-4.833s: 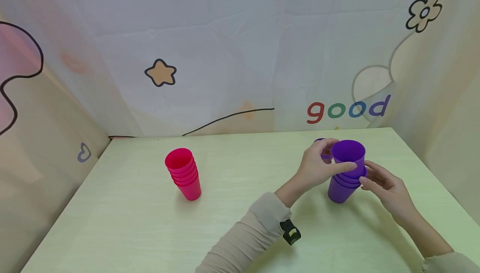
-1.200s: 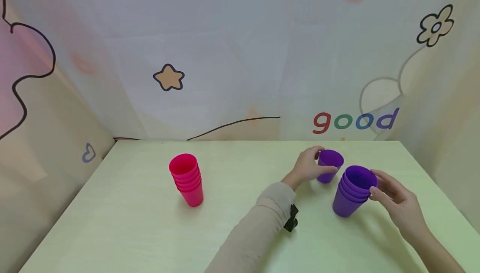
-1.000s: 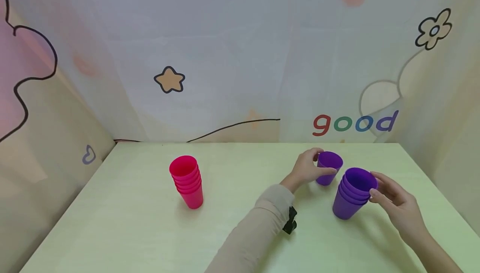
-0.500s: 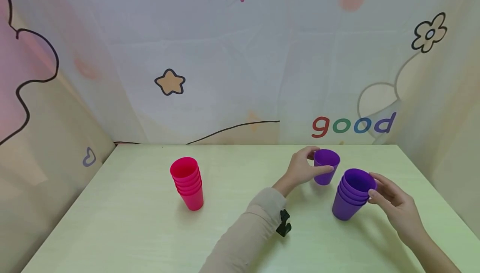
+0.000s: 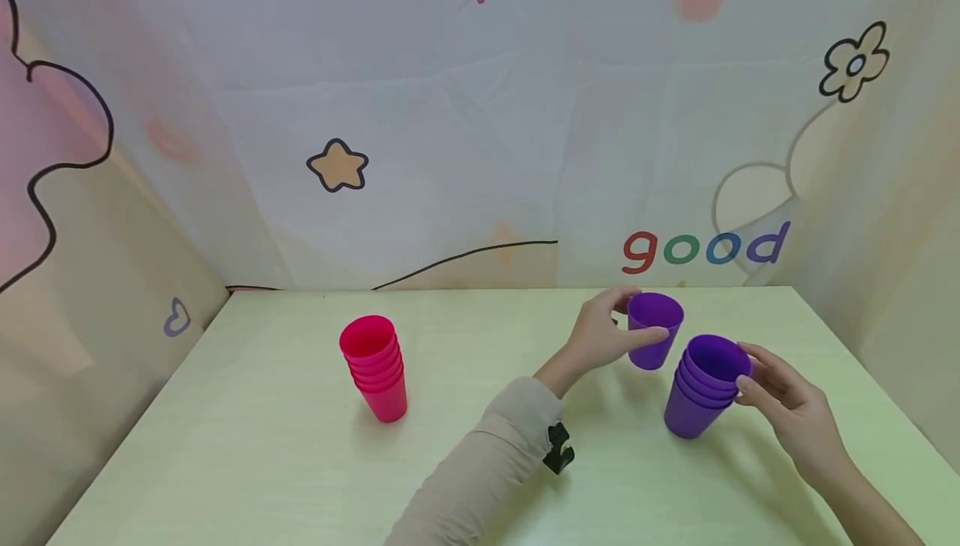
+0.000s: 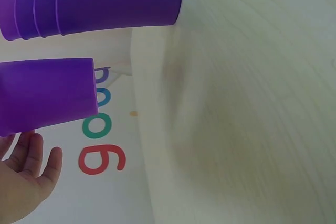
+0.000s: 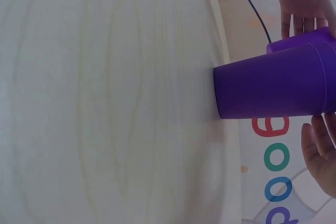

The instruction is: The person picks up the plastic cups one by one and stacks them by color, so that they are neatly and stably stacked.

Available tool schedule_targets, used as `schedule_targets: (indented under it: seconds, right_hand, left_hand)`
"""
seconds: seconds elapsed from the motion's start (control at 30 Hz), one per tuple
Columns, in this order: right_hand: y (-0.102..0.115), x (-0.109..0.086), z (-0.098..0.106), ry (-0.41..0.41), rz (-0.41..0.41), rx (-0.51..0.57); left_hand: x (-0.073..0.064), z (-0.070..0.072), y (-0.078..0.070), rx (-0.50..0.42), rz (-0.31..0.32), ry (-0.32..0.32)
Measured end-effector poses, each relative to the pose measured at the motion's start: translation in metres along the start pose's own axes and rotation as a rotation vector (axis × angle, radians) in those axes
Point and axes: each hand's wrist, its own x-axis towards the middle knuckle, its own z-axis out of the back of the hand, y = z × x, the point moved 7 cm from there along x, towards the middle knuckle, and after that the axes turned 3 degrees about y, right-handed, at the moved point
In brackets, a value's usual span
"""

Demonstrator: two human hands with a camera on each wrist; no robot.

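Observation:
In the head view, my left hand holds a single purple cup by its upper part, thumb on the near side and fingers behind. The left wrist view shows that cup with its base off the table. To its right stands a nested stack of several purple cups, tilted slightly in view, base on the table. My right hand grips the stack near its rims, thumb in front. The right wrist view shows the stack side-on, with my right hand's fingers at its rims.
A nested stack of several pink-red cups stands upright on the pale table, left of the middle. A printed cloth rises along the table's back edge and sides. A black strap piece hangs at the left cuff.
Earlier, my left hand was over the purple stack, thumb on its top cup. It has since moved left with a single cup, now raised slightly. My right hand stays at the stack.

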Motion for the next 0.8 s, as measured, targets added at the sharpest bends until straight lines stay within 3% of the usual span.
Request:
schedule_targets:
  seconds: [0.6, 0.8]
  right_hand:
    - [0.002, 0.0, 0.0, 0.002, -0.01, -0.019]
    - [0.002, 0.0, 0.0, 0.0, -0.011, -0.007]
  left_hand:
    - [-0.004, 0.016, -0.035, -0.028, -0.109, -0.014]
    - [-0.004, 0.017, -0.046, -0.039, -0.111, -0.01]
